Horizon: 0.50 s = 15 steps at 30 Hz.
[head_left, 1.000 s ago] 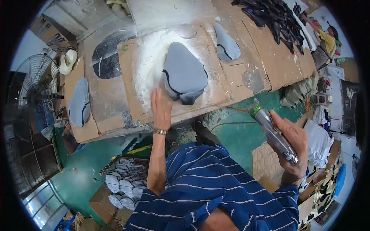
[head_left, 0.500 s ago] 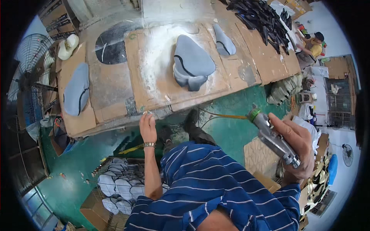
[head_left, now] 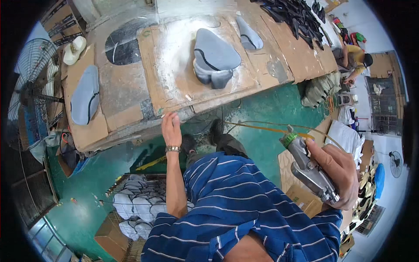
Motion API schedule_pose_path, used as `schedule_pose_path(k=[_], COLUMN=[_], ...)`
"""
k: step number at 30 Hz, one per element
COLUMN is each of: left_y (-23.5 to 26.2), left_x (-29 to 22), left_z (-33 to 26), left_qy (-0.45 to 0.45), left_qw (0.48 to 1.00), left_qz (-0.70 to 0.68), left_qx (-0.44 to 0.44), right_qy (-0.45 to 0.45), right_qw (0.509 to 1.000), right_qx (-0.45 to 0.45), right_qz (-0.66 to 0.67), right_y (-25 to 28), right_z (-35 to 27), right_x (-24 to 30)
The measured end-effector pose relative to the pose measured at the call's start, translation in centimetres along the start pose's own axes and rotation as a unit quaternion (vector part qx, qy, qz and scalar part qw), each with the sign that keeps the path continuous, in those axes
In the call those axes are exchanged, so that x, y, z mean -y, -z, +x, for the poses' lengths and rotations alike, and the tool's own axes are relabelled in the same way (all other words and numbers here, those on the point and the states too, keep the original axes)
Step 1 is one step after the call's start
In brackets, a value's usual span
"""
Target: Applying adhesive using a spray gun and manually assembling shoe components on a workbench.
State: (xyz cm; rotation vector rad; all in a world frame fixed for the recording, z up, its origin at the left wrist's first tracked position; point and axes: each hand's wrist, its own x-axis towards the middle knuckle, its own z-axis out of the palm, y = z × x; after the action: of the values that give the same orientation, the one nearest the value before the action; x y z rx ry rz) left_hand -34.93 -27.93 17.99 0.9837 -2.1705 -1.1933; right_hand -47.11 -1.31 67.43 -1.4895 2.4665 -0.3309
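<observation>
Since the earlier frames the left hand (head_left: 171, 126) had drawn back off the cardboard-covered bench (head_left: 131, 98), from beside the grey shoe upper (head_left: 214, 56) to the bench's near edge, and the whole bench had slid farther from the person.

In the head view, the left hand lay flat with its fingers (head_left: 174, 118) held together and stretched toward the bench edge, just at it; whether they touched the cardboard could not be told. A metal watch (head_left: 173, 149) sat on that wrist. The right hand (head_left: 336, 172) was closed round a metal spray gun (head_left: 307, 168) with a green cap, held out to the person's right, well apart from the bench, a thin yellowish hose (head_left: 262, 125) arching from it. The grey shoe upper rested on a white-dusted patch of cardboard, well beyond the left hand. Another grey piece (head_left: 85, 96) lay at the bench's left end, near a standing fan (head_left: 32, 94). Below the left arm, a wire basket (head_left: 135, 205) held pale stacked pieces on the green floor (head_left: 270, 105).
</observation>
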Motion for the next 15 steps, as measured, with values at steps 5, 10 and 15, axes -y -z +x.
schedule_pose_path(k=[5,10,15], left_y=[-1.6,-2.7,-4.1], left_x=[-3.1,-7.2,-11.3], left_z=[2.6,7.2,11.5], left_qy=[-0.04,-0.058,-0.034], left_qw=[0.998,0.996,0.99], left_qz=[-0.052,-0.065,-0.126], left_qx=[0.0,-0.017,-0.061], right_qy=[-0.025,-0.054,-0.042], right_qw=[0.999,0.997,0.992], right_qx=[-0.038,-0.049,-0.077], right_qz=[0.006,0.033,0.095], right_y=[-0.3,0.0,0.5], right_z=[-2.4,-5.1,-6.1], right_x=[-1.7,-6.6,-11.0])
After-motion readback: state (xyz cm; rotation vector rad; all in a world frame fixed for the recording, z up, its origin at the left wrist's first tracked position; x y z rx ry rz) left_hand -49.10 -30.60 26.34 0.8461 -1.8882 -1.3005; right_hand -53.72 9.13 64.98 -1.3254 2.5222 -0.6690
